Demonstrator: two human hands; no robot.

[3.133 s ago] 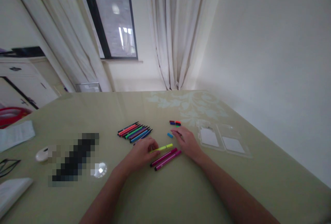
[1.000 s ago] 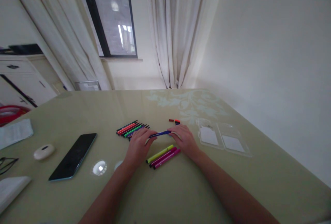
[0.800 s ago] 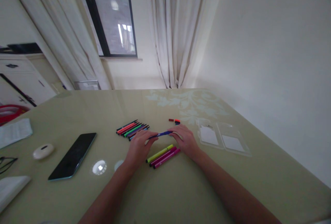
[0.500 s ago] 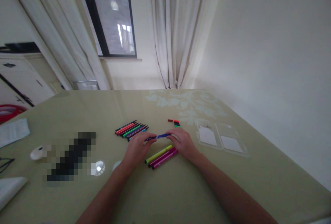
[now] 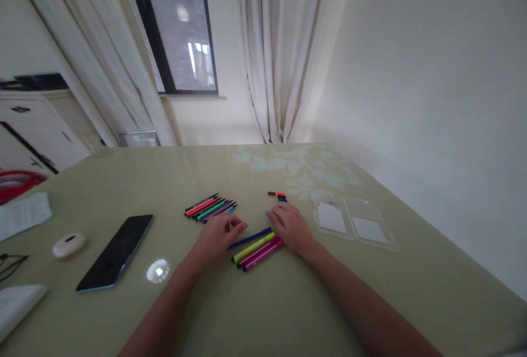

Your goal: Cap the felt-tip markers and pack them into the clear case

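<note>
A dark blue marker [image 5: 250, 238] lies on the table beside a yellow-green marker [image 5: 253, 247] and two magenta markers [image 5: 262, 255]. My left hand [image 5: 216, 237] is just left of the dark blue marker, fingers loosely curled with a gap to the thumb and nothing between them. My right hand [image 5: 290, 227] rests past the other end of these markers, its fingertips closed at a small light blue cap [image 5: 267, 212]. Several uncapped markers [image 5: 209, 207] lie in a row beyond my left hand. Small loose caps [image 5: 281, 196] lie beyond my right hand.
A clear open plastic case [image 5: 349, 225] lies to the right. On the left are a black phone [image 5: 115, 252], a white rounded case [image 5: 68, 245], a cable [image 5: 12, 266] and a folded cloth or paper [image 5: 24, 214]. The wall [image 5: 432, 126] borders the table's right side.
The dark blue marker, held between both hands before, now lies beside the yellow-green one. My left hand has let go of it; my right fingertips are now at the light blue cap.
</note>
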